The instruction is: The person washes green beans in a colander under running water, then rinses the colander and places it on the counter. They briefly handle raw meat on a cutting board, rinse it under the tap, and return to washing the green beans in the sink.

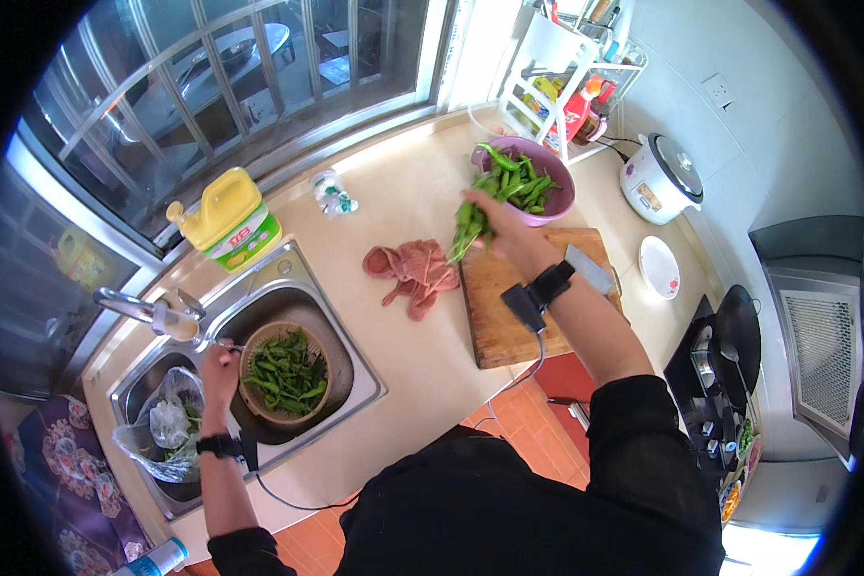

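Note:
My right hand (500, 227) is shut on a bunch of green peppers (469, 229), just beside a purple bowl (563, 200) that holds more green peppers. Below the hand lies a wooden cutting board (500, 317) with a cleaver's blade (589, 269) on it. My left hand (221, 363) is over the sink's divider, at the left rim of a round colander (247, 399) in the basin; whether its fingers grip anything is unclear. Green peppers (284, 371) fill the colander. Clear plastic bags (169, 425) with some greens lie in the smaller basin.
A faucet (133, 306) reaches over the sink beside a yellow oil jug (234, 219). A reddish cloth (414, 273) and a crumpled plastic bag (333, 193) lie on the counter. To the right are a rice cooker (655, 180), a white bowl (659, 267) and a wok (738, 338); a white rack (547, 43) stands behind.

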